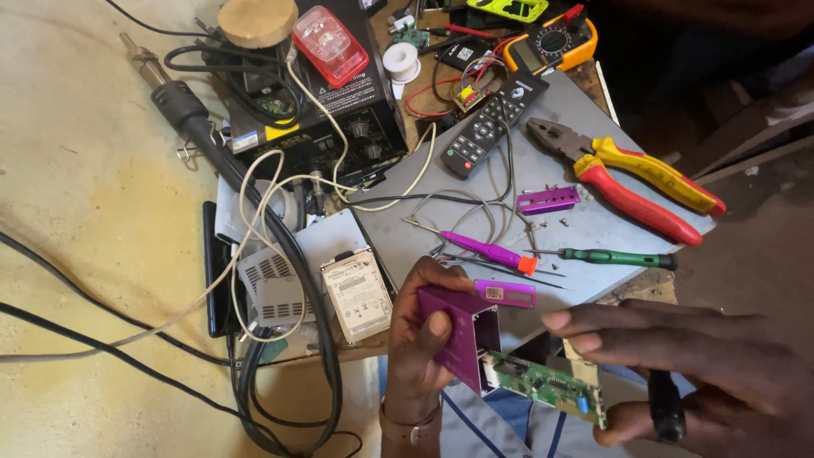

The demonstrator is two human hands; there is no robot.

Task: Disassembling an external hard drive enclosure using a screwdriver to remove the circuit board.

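Purple metal casing [458,337] sits clamped in our left hand [421,339], thumb on its face, while our right hand [678,373] pinches the far end of the green circuit board [547,386], which is partly inside the casing's open end, low in view over our lap. We judge that a skewed board could jam or scrape components on the casing's edge. Slipping fingers would drop it clear of the grey tabletop [585,225], where the green screwdriver [610,257] lies.

Bare worktop [593,225] lies between the screwdrivers [551,254] and my pliers [632,178]; I can pass there. To my left, cables [280,254], a drive [356,293] and the black station [322,110] crowd everything.
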